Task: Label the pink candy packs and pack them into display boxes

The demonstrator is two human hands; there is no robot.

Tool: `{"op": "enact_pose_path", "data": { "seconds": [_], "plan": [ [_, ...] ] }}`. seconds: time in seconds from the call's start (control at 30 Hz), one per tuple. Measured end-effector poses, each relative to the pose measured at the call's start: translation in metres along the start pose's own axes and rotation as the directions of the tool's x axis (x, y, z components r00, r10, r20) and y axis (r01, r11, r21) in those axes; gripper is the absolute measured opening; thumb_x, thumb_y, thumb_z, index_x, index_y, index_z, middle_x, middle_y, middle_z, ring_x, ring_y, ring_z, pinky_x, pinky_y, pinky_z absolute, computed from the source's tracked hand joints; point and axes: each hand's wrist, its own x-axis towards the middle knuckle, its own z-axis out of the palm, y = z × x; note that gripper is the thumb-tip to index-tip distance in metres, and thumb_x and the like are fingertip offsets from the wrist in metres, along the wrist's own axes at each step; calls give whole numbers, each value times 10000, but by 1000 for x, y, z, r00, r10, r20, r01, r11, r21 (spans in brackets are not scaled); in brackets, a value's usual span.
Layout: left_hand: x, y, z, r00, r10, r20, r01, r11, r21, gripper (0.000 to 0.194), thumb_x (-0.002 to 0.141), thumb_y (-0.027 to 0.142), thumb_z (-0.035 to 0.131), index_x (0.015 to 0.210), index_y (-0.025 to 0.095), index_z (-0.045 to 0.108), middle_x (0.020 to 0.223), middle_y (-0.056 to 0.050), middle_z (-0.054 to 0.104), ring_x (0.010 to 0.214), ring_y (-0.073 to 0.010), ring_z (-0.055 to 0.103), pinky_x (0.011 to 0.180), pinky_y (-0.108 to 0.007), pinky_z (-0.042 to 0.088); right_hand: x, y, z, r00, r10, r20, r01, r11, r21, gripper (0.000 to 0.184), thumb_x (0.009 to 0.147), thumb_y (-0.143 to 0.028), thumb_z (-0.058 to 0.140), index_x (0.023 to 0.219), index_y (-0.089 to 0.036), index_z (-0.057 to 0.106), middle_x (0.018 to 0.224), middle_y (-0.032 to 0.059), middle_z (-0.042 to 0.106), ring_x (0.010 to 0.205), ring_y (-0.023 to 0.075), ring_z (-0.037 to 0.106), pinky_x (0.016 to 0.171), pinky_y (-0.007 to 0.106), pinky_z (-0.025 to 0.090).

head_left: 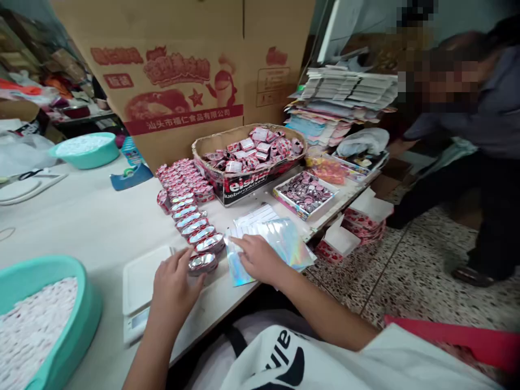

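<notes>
My left hand (175, 281) is by the near end of a row of small pink-and-red packs. Its thumb and fingers are apart beside the nearest pack (202, 263), which has a shiny silver oval opening on top; whether they touch it I cannot tell. My right hand (260, 259) lies over a fanned stack of shiny rainbow-silver sheets (284, 238), index finger stretched out towards the left edge, nothing seen gripped. More packs (182, 179) stand close together behind the row. A white scale (146, 276) sits left of my left hand.
A cut-down carton (244, 189) holds many pink packs. A shallow box (306, 195) contains round metallic pieces. Teal basins (93, 303) hold small white pieces. A tape dispenser (130, 176) stands before a big cardboard box (182, 119). A person (487, 108) bends at right.
</notes>
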Motion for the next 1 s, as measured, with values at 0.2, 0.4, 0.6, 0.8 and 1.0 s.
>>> {"op": "enact_pose_path", "data": {
  "seconds": [0.2,0.4,0.6,0.8,1.0],
  "plan": [
    [12,-9,-6,975,39,220,-33,999,-31,289,842,356,583,1100,239,641,1052,-46,727,977,-270,672,1111,-585,275,-10,68,-27,951,305,-49,-309,945,-104,430,885,-287,599,1295,-155,611,1151,131,584,1054,249,575,955,366,425],
    [23,18,-6,966,257,-15,-257,966,-16,326,860,464,612,1082,229,657,1008,-67,734,869,-246,685,1061,-507,353,5,97,-24,956,285,73,-270,948,-167,491,823,-346,710,1279,-196,604,1409,135,496,1302,298,442,1070,425,326],
    [41,27,10,982,173,-70,-160,974,159,356,762,466,710,1018,221,682,1195,-148,642,1053,-349,600,967,-539,407,29,104,-37,939,308,153,-278,941,-193,607,645,-442,853,1166,-203,653,1157,115,631,1125,317,557,955,416,395],
    [41,22,26,991,132,12,-132,990,53,590,796,407,665,1325,194,512,1369,-157,555,1270,-347,494,1081,-578,316,41,98,-57,913,358,193,-317,924,-216,343,669,-283,827,973,-187,700,1019,77,688,982,267,620,832,318,426],
    [36,12,37,991,130,18,-130,991,-18,577,811,393,645,1341,207,512,1386,-138,542,1269,-331,500,1086,-560,341,25,91,-118,896,400,195,-368,912,-180,87,761,-213,715,832,-174,682,845,54,700,763,209,634,640,265,416]
  ]
}}
